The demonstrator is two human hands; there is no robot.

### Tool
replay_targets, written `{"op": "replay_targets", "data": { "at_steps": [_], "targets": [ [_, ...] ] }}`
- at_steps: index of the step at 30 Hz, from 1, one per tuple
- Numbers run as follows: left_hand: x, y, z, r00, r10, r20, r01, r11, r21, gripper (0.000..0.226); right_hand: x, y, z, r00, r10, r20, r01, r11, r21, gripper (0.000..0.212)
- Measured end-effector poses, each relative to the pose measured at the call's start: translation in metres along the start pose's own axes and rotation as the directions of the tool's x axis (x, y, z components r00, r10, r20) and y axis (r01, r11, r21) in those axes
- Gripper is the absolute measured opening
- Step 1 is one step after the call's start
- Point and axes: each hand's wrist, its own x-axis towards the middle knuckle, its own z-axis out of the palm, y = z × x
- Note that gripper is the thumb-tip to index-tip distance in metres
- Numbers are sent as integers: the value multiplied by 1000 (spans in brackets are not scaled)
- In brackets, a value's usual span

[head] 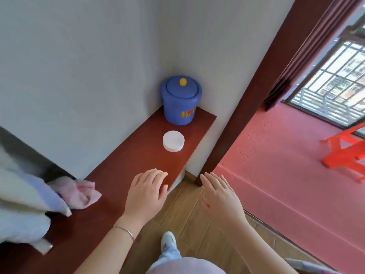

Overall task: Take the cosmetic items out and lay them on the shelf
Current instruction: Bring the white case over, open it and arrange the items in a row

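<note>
A round white cosmetic jar (173, 140) lies on the dark red wooden shelf (122, 175), just in front of a blue lidded pot (180, 99) with a yellow knob in the corner. My left hand (147, 192) hovers palm down over the shelf's front edge, fingers loosely curled, holding nothing. My right hand (219, 194) is off the shelf to the right, above the floor, fingers spread and empty. Both hands are well short of the white jar.
A pink cloth (81, 192) and a pale bundle of fabric (23, 204) rest on the shelf at the left. A dark wooden door frame (246, 95) stands right of the shelf. An orange plastic stool (343, 153) lies on the pink floor beyond.
</note>
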Motion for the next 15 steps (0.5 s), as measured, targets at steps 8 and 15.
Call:
{"op": "replay_targets", "data": {
  "at_steps": [8,15],
  "targets": [
    [58,-15,9,997,-81,-11,81,996,35,31,82,21,6,996,-83,-20,84,995,56,49],
    [69,-19,12,988,-150,-22,152,982,115,41,149,26,15,983,-183,33,179,978,104,53]
  ]
}}
